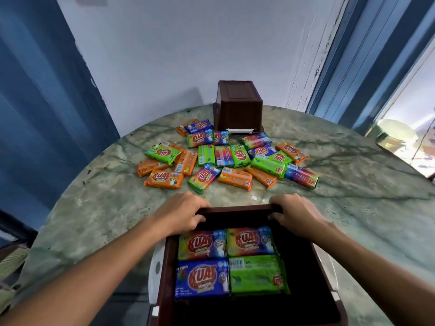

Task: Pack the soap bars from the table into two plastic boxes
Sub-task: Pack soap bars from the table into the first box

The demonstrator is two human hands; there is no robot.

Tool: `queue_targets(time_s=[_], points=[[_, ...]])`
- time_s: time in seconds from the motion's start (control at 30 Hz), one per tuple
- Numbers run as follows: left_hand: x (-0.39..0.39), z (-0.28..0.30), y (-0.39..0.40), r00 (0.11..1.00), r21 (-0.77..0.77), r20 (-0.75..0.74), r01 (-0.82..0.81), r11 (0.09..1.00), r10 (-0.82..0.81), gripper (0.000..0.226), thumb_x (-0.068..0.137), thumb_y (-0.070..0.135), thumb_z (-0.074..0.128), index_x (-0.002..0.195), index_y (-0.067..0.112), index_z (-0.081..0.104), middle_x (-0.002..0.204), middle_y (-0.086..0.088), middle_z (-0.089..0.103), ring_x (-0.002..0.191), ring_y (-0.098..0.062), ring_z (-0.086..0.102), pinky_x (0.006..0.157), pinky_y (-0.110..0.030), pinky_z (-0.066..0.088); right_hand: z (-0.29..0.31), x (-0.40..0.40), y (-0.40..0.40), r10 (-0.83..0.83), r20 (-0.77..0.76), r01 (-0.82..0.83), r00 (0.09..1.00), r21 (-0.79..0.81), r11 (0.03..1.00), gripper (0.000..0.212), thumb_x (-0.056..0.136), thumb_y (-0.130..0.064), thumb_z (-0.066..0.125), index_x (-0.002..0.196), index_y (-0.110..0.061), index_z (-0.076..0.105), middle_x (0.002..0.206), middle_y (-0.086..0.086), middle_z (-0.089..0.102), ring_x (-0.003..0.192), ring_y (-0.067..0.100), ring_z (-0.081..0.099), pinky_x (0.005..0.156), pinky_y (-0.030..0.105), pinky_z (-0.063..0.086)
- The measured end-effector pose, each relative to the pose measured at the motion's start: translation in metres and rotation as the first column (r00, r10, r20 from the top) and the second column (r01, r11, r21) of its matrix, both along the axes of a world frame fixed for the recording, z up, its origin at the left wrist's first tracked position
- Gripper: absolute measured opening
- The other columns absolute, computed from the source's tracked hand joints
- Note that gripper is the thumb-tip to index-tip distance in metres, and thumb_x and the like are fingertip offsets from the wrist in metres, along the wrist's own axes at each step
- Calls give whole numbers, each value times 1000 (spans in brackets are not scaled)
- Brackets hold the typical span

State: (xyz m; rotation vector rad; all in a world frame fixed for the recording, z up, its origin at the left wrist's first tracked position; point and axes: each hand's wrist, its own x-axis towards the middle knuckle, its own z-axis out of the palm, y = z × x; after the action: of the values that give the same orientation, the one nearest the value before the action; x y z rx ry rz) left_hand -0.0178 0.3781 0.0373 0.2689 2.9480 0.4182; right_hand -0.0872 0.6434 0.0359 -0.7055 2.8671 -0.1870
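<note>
Head view: both hands hold near box [237,209] by its far rim.
Left hand [186,211]: fingers curled over rim.
Right hand [295,214]: likewise.
Loose bars [235,177]: scattered mid-table.

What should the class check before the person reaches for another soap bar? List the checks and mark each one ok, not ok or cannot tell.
1. Near box held by both hands, left hand and right hand, on its far rim: ok.
2. Hands free to pick: not ok, both grip the rim.
3. Room left in near box above the four packed bars: ok.
4. Loose bars on the table: ok.
5. Far box ready to fill: not ok, it stands upside down.
</note>
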Motion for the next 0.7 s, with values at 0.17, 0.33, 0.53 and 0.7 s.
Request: queue_targets(time_s=[0.17, 0.33, 0.53, 0.7], points=[[-39, 4, -14, 999, -46, -8, -36, 998, 35, 31, 86, 29, 69, 117, 28, 67, 111, 2, 70, 105, -19, 61, 85, -33, 48, 2, -38, -20, -44, -4, 43, 999, -26, 999, 21, 84, -34, 67, 100, -21, 63, 104, 3, 66, 100, 27, 61, 69, 32, 42], [-77, 6, -23, 997, -35, -6, -78, 996, 78, 34, 86, 28, 68, 120, 29, 65, 118, 5, 66, 109, -18, 58, 85, -32, 43, 3, -70, -32, -68, 31, 70, 997, -79, 994, 21, 81, -31, 70, 98, -19, 65, 99, 4, 67, 97, 26, 61, 72, 32, 46], [-84, -1, -28, 998, -15, 9, -61, 998, 61, 36, 87, 29, 68, 122, 31, 64, 119, 7, 65, 113, -18, 55, 95, -37, 40, -4, -76, -32, -26, 35, 28, 999, -59, 998, 18, 84, -29, 68, 99, -20, 64, 93, 1, 64, 91, 23, 61, 72, 32, 46], [-102, 22, -43, 963, 237, 268, -39, 971, -27, 42, 78, 54, 67, 109, 27, 71, 104, 4, 70, 94, -13, 64, 83, -34, 52, 32, -94, -45, 87, 309, -111, 947, 60, 992, 18, 85, -21, 65, 102, -20, 61, 93, -2, 58, 90, 18, 56, 76, 28, 41]])
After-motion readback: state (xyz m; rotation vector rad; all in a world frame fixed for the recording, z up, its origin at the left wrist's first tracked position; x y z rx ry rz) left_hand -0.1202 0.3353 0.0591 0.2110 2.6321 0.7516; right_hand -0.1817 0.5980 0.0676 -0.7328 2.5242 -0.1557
